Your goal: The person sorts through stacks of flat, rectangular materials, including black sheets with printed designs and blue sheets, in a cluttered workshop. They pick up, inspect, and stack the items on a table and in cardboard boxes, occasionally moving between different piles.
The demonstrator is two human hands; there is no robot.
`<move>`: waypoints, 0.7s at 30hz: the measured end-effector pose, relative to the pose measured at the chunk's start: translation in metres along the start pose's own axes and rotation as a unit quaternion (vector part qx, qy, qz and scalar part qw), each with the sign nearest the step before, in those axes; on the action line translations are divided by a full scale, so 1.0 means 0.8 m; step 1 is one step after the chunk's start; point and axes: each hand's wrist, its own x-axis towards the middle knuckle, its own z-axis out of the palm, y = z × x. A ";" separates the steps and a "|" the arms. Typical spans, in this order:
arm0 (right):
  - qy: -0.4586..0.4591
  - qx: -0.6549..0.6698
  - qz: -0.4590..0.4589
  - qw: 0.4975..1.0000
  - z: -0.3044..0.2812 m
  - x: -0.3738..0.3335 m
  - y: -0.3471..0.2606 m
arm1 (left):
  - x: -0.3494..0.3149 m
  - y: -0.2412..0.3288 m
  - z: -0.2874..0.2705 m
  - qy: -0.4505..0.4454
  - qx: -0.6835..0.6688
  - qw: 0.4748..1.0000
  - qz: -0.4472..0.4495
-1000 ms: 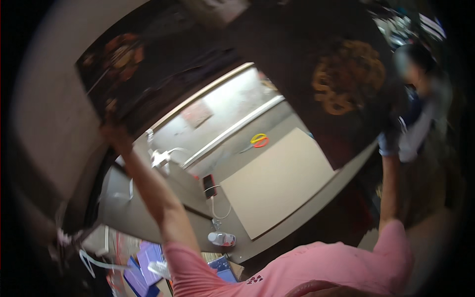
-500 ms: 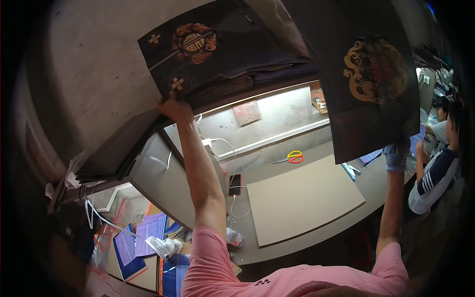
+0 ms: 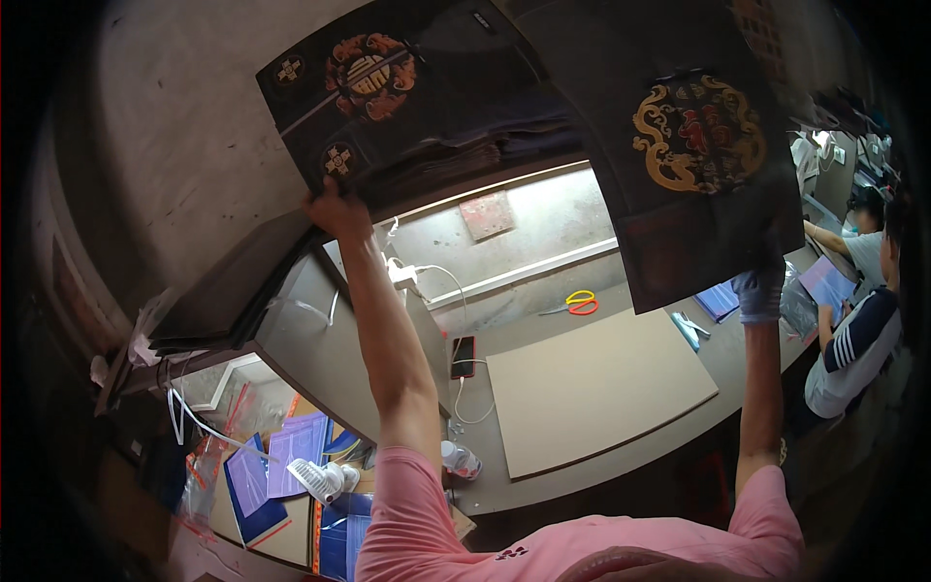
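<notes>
Up on a shelf above the bench lies a stack of dark panels [image 3: 446, 87] with gold and orange ornaments. My left hand [image 3: 337, 209], bare, pinches the near left corner of its top panel beside a small cross-shaped motif. A second dark panel [image 3: 630, 145], bearing a gold dragon-like emblem with red in the middle, hangs down at the right. My right hand [image 3: 761, 289], in a pale glove, is closed on the lower right edge of this panel; its fingertips are partly hidden in shadow. Whether the panels are cloth or another sheet material, I cannot tell.
A beige board [image 3: 601, 393] lies on the grey bench [image 3: 475, 497] below. Around it are scissors [image 3: 580, 303], a phone [image 3: 464, 357] on a cable and a clear bottle [image 3: 461, 460]. A small white fan [image 3: 322, 478] stands lower left. Co-workers [image 3: 863, 330] sit at right.
My right hand has moved left, bringing the hanging panel with it. My left hand and the top panel of the stack have shifted slightly left. A co-worker's arm now stretches out.
</notes>
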 end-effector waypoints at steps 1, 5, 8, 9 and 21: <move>-0.025 0.009 0.007 1.000 0.001 0.000 0.002 | 0.000 -0.002 -0.006 -0.051 0.228 0.968 0.095; -0.161 0.024 0.029 0.986 0.015 0.005 0.016 | 0.002 0.028 0.001 -0.026 0.329 0.942 0.064; -0.068 -0.119 -0.080 0.987 -0.003 0.035 0.029 | 0.000 0.054 0.016 -0.074 0.313 0.945 0.050; -0.112 -0.004 0.022 0.993 0.018 0.036 0.041 | -0.006 0.065 0.017 -0.101 0.321 0.941 0.049; -0.173 0.002 0.263 0.949 0.177 -0.018 0.181 | -0.003 0.036 0.014 -0.189 -0.377 0.897 -0.136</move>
